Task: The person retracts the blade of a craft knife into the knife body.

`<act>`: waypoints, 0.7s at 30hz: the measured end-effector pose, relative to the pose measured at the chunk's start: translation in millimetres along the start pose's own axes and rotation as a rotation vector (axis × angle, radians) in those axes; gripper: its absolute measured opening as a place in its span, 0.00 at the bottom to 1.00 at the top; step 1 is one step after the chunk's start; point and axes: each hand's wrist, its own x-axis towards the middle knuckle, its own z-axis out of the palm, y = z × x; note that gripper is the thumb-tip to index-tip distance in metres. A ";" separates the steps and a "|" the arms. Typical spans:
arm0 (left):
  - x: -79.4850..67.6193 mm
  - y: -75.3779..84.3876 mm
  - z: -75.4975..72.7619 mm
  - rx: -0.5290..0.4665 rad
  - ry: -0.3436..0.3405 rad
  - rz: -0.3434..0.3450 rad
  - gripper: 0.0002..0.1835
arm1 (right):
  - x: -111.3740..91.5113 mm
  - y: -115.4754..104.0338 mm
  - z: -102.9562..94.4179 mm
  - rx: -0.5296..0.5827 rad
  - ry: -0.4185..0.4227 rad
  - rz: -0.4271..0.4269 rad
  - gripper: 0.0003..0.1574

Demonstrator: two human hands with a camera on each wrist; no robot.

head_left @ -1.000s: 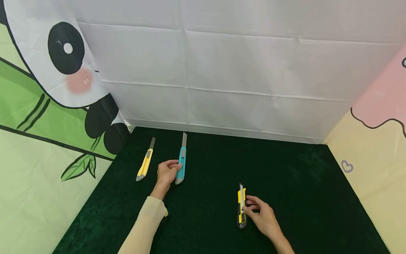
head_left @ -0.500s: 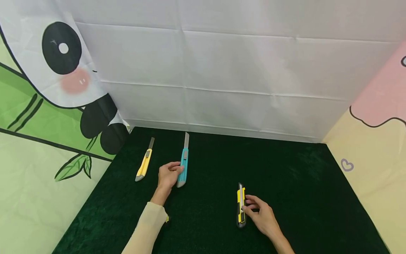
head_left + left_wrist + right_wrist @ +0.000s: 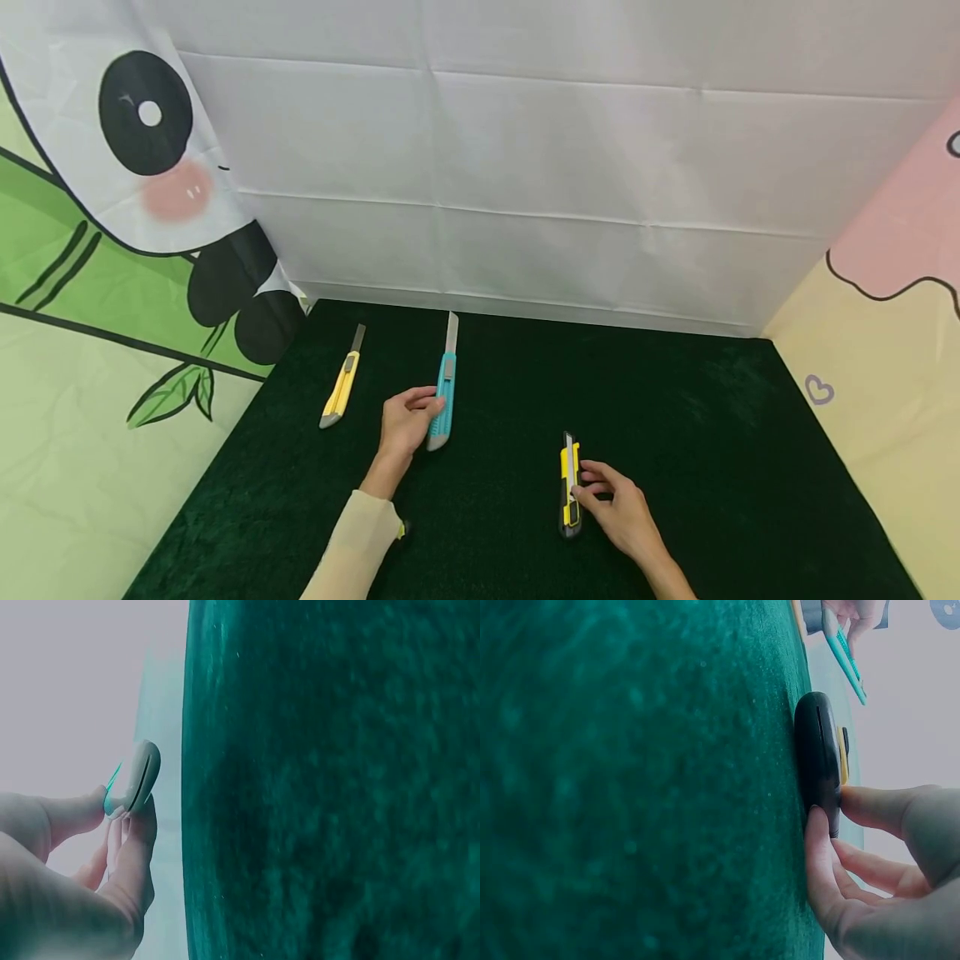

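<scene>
My left hand (image 3: 405,425) pinches a teal utility knife (image 3: 446,392) by the right side of its handle's grey-ended lower half, thumb on top. Its long blade points to the back of the table. In the left wrist view the knife's grey end (image 3: 144,776) sits between thumb and fingers, raised off the cloth. My right hand (image 3: 618,507) pinches a black-and-yellow utility knife (image 3: 570,487) at its right edge. In the right wrist view that knife's black end (image 3: 817,750) is right at the green cloth, and the teal knife shows beyond it.
A yellow utility knife (image 3: 341,387) with its blade out lies at the back left. Dark green cloth (image 3: 675,417) covers the table. A white sheet (image 3: 540,167) hangs behind it, with printed cartoon cloths on both sides.
My left hand has moved right and slightly nearer, taking the teal utility knife with it. My right hand and the black-and-yellow knife stay practically in place.
</scene>
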 end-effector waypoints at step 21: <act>-31.3 -1.5 15.8 -0.037 -0.025 0.072 0.14 | -3.0 -3.1 1.1 0.003 0.026 0.000 0.27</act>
